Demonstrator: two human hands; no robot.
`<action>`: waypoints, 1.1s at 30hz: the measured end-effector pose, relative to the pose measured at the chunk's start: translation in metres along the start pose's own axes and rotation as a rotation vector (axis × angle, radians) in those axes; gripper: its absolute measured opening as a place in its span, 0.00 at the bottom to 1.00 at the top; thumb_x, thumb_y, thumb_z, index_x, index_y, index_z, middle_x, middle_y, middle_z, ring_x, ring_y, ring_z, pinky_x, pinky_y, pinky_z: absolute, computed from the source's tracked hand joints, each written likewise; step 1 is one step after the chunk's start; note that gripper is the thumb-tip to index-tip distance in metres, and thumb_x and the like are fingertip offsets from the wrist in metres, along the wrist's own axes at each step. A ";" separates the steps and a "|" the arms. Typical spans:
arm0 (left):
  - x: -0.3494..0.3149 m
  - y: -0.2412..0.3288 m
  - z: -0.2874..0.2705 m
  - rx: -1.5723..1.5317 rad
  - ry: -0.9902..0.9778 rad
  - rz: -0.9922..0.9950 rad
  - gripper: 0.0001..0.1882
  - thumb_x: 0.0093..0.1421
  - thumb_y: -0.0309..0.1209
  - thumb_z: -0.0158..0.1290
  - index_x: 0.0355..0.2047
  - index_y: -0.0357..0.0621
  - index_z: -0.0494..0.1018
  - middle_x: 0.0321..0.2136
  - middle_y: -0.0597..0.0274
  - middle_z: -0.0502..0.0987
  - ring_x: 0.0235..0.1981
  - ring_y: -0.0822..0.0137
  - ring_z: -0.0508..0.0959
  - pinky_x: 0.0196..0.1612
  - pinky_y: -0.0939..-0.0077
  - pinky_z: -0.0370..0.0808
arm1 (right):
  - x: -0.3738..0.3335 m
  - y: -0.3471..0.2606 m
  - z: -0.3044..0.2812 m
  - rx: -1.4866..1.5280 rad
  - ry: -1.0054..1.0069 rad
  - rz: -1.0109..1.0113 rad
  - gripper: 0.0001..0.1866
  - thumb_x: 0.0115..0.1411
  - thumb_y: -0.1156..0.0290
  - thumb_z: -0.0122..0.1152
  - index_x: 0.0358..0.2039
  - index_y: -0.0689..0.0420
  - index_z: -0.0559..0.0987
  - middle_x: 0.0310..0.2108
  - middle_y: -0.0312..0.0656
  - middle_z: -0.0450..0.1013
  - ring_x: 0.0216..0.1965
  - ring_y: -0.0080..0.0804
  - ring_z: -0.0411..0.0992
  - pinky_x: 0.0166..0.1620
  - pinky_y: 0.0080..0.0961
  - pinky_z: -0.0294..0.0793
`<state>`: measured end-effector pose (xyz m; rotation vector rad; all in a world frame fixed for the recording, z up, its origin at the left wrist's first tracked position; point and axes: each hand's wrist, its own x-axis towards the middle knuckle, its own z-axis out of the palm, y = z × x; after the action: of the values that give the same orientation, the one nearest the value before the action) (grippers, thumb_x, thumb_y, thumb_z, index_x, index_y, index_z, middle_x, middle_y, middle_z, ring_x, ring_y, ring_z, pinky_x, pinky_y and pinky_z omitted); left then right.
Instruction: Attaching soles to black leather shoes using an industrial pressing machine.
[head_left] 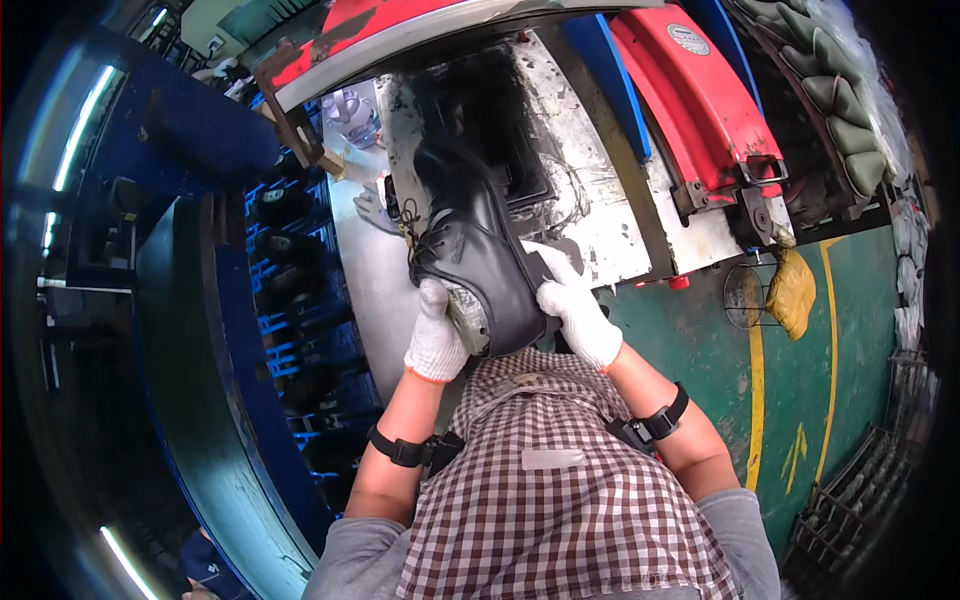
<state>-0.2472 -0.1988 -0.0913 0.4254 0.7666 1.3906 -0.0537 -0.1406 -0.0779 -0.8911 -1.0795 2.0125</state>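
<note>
A black leather lace-up shoe hangs tilted before me, above the near edge of the metal worktable. Its toe points away, and thin laces cross its front. A greyish form shows inside the shoe's opening. My left hand, in a white knit glove, grips the shoe by the opening's left side, thumb up. From the right, my gloved right hand holds the shoe's side, its fingers partly hidden behind the leather.
The worktable has a blackened, paint-spattered top with a dark recessed pad. A red machine arm stands at the right, a red-and-metal bar overhead. Racks with dark shoes are at left. A yellow cloth hangs on a wire ring.
</note>
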 end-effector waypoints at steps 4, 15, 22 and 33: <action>-0.007 0.005 -0.017 -0.102 0.051 0.006 0.50 0.56 0.55 0.68 0.70 0.44 0.60 0.64 0.52 0.70 0.64 0.52 0.73 0.70 0.49 0.69 | 0.002 -0.006 0.013 -0.100 -0.060 0.034 0.33 0.62 0.74 0.52 0.70 0.57 0.66 0.48 0.36 0.74 0.44 0.18 0.69 0.51 0.21 0.70; -0.024 0.030 -0.114 -0.174 0.861 0.097 0.14 0.60 0.33 0.59 0.45 0.44 0.79 0.40 0.63 0.82 0.40 0.63 0.83 0.48 0.67 0.81 | 0.038 0.033 -0.036 -1.368 0.297 -0.652 0.16 0.63 0.68 0.60 0.51 0.56 0.80 0.49 0.47 0.76 0.51 0.48 0.72 0.58 0.44 0.70; -0.031 0.063 -0.354 0.072 1.301 0.263 0.16 0.57 0.41 0.63 0.41 0.45 0.78 0.38 0.63 0.79 0.36 0.65 0.79 0.44 0.65 0.80 | 0.049 0.049 -0.036 -1.457 0.300 -0.700 0.16 0.61 0.72 0.58 0.50 0.55 0.81 0.48 0.47 0.76 0.50 0.48 0.73 0.55 0.44 0.72; -0.006 0.086 -0.378 0.691 1.740 0.094 0.38 0.67 0.43 0.56 0.70 0.33 0.58 0.66 0.39 0.68 0.65 0.42 0.70 0.68 0.55 0.66 | 0.053 0.050 -0.045 -1.524 0.256 -0.634 0.17 0.63 0.70 0.53 0.50 0.56 0.82 0.49 0.49 0.76 0.51 0.50 0.73 0.57 0.44 0.70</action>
<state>-0.5731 -0.2530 -0.2936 -0.4081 2.6783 1.3106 -0.0581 -0.1005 -0.1532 -1.1638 -2.3248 0.2822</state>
